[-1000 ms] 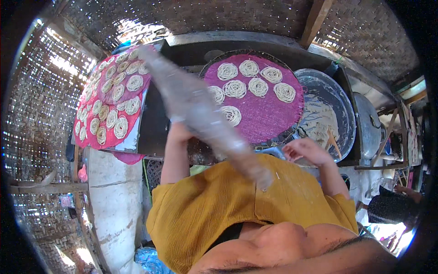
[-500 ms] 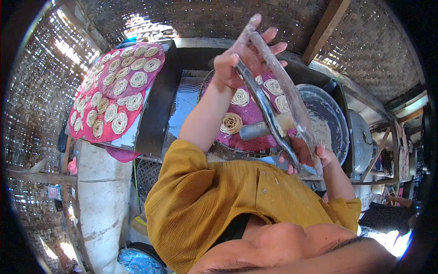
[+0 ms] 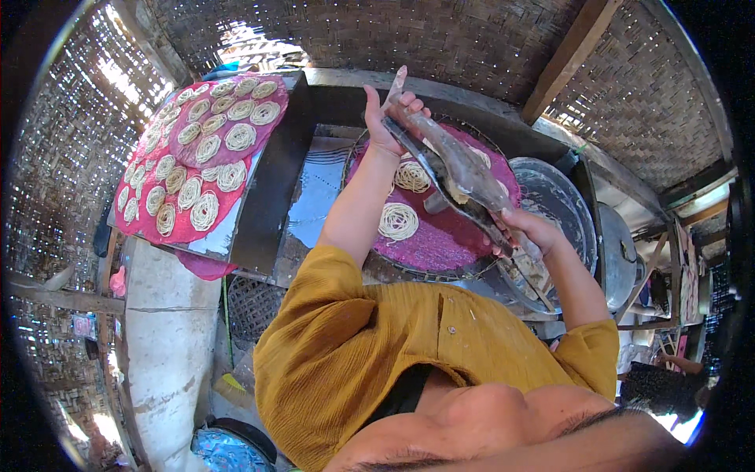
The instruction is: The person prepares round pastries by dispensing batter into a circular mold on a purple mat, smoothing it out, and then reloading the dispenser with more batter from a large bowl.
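Observation:
My two hands hold a noodle press with two long bars, one dark (image 3: 429, 169) and one pale and floury (image 3: 464, 169). My left hand (image 3: 393, 126) closes round the far ends, its thumb and one finger stretched out. At the near ends my right hand (image 3: 528, 230) grips both bars. The press's metal cylinder (image 3: 436, 204) shows partly below the bars, over a round tray lined with purple-pink cloth (image 3: 440, 244). Coils of pale noodles lie on it, among them a yellowish coil (image 3: 411, 177) and a whiter coil (image 3: 399, 222). The bars hide part of the tray.
On the left, pink cloths (image 3: 228, 161) on a board carry several noodle coils. A large floury basin (image 3: 586, 212) stands right of the tray, with a lidded metal pot (image 3: 617, 252) beyond. A woven wall (image 3: 440, 39) closes the far side. Another person's arm (image 3: 683, 364) shows at right.
The two bars have come closer together, and the pale piece between them is largely hidden. My left hand has moved down and slightly left; my right hand has risen slightly.

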`<state>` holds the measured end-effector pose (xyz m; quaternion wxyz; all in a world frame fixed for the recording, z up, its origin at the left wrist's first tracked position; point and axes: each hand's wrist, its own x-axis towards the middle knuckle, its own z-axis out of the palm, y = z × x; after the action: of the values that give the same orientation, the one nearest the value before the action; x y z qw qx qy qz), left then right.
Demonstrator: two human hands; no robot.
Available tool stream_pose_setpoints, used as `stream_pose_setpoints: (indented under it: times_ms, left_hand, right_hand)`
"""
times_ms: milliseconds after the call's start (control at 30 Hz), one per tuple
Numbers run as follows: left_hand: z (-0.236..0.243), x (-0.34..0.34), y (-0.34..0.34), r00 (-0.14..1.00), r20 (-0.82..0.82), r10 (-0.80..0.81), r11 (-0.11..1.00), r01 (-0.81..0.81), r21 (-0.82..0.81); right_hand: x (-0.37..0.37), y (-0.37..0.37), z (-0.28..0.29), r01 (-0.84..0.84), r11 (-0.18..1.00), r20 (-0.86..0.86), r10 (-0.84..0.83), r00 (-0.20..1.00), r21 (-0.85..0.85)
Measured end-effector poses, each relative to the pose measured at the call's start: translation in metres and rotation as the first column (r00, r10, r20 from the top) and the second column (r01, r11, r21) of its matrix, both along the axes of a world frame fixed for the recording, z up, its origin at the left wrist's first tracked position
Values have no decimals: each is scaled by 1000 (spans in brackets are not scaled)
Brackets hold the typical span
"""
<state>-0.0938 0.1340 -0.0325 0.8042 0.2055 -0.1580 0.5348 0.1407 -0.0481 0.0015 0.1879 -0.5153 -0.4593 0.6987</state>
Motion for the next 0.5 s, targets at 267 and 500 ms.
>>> stream_pose_setpoints:
  times_ms: [267,500]
  left_hand:
    - [9,11,-23,998,24,58,998,-58,13]
    - [40,-12,-13,992,126,0,990,-17,137]
  right_hand:
    - [1,-25,36,23,994,72,-32,997,111]
    - [-18,-19,48,-33,949,174,-23,985,313]
